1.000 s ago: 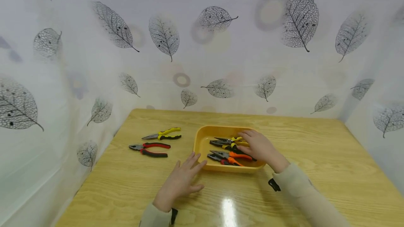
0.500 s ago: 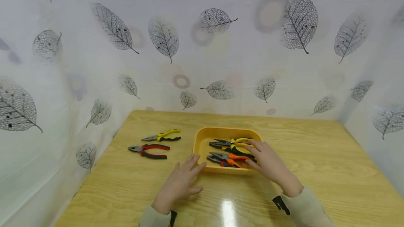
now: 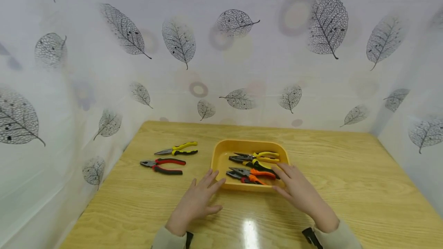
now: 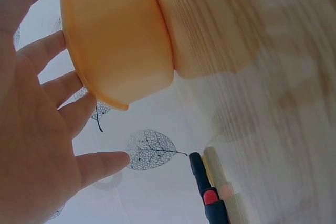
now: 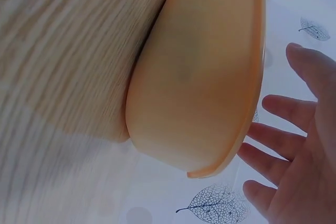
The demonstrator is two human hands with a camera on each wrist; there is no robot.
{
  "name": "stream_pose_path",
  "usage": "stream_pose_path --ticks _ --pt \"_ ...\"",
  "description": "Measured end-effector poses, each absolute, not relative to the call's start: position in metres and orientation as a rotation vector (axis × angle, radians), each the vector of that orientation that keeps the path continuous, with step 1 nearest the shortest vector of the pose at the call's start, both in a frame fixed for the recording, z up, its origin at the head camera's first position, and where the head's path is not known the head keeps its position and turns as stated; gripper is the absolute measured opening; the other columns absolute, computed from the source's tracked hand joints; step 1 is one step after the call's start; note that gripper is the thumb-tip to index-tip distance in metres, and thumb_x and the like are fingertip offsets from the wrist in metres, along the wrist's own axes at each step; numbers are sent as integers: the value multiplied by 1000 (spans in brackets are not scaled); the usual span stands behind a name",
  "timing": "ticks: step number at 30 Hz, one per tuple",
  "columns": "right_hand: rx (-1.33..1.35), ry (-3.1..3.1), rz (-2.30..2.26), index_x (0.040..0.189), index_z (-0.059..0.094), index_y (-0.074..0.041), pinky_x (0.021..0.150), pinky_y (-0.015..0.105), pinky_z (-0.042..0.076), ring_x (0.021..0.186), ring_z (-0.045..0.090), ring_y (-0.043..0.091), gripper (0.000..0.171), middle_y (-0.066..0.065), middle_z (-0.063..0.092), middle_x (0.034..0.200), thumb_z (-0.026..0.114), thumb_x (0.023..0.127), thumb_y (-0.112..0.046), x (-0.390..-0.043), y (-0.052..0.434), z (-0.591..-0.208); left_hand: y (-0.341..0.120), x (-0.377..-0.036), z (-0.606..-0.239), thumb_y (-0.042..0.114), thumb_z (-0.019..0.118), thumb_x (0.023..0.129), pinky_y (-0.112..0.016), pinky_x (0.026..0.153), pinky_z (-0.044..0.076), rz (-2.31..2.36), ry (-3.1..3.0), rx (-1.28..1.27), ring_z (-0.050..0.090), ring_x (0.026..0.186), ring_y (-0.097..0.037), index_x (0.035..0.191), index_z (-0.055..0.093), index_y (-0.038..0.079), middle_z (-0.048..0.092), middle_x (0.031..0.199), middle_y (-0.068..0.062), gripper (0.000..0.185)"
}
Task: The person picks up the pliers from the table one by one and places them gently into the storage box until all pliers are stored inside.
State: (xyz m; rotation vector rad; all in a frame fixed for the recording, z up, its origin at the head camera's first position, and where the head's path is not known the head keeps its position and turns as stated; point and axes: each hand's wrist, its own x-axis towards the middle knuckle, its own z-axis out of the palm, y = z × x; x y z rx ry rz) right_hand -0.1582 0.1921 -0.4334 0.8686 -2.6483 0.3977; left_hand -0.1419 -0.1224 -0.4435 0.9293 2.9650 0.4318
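A yellow plastic tray holds several pliers: yellow-handled pliers, orange-handled pliers and, partly covered beneath them, red-handled pliers. My left hand has its fingers spread at the tray's front left corner; in the left wrist view, fingertips meet the rim. At the front right corner, my right hand lies with fingers extended over the edge. The right wrist view shows its fingers beside the tray wall, gripping nothing.
Left of the tray, yellow-and-black long-nose pliers and red-and-black pliers lie on the wooden table. A leaf-patterned curtain closes off the back and sides.
My right hand has drawn back from the pliers inside the tray, toward the front right corner. The yellow handles are now more exposed. My left hand stays in place.
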Motion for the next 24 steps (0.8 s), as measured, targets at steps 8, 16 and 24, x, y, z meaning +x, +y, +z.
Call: stream_pose_path --ticks 8,16,24 --pt "864 -2704 403 125 46 2 95 54 27 114 40 39 59 25 43 125 65 79 -30 -148 194 -439 -122 -142 -444 47 63 76 -62 92 24 426 2957 926 12 132 -24 138 33 21 20 144 -9 73" --pt "899 -2804 360 129 42 1 97 54 23 121 33 37 65 23 35 133 65 79 -33 -141 195 -441 -123 -141 -440 45 64 76 -63 91 24 438 2955 922 13 132 -25 137 35 19 21 144 -10 73" --pt "1044 -2833 220 131 40 0 96 55 25 122 30 39 65 24 36 133 62 80 -35 -136 200 -441 -122 -141 -441 46 63 77 -63 92 24 432 2950 918 13 132 -25 137 34 19 21 144 -10 72"
